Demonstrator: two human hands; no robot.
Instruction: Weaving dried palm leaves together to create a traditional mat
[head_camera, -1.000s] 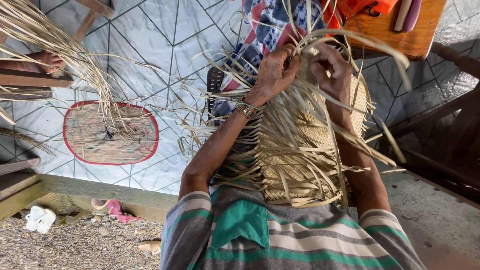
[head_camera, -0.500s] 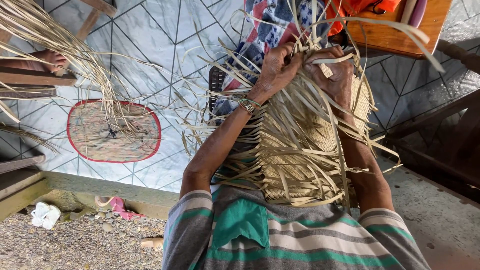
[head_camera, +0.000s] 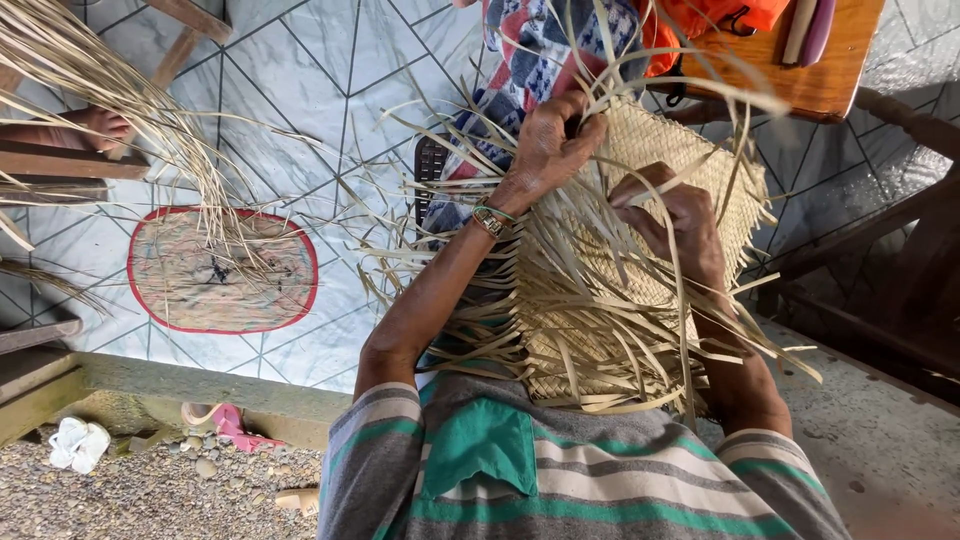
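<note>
Pale tiled floor (head_camera: 300, 70), red-edged oval mat (head_camera: 220, 270), wooden bench (head_camera: 820, 80).

we see a woven mat (head_camera: 690, 170) of dry, matt, straw-coloured leaf strips (head_camera: 600, 320), flat and fibrous. the floor tiles (head_camera: 300, 80) look smooth and glossy, the table (head_camera: 830, 80) is polished wood, the striped shirt (head_camera: 560, 480) is soft knit cloth.

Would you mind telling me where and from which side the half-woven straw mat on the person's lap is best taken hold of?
Probably by the finished woven panel, coming in from its far top edge. There the weave is tight and flat, so it gives a firm grip. The near side breaks into loose strips that fan out and would slip or bend. The left hand grips at that top edge, while the right hand rests on the weave.
</note>
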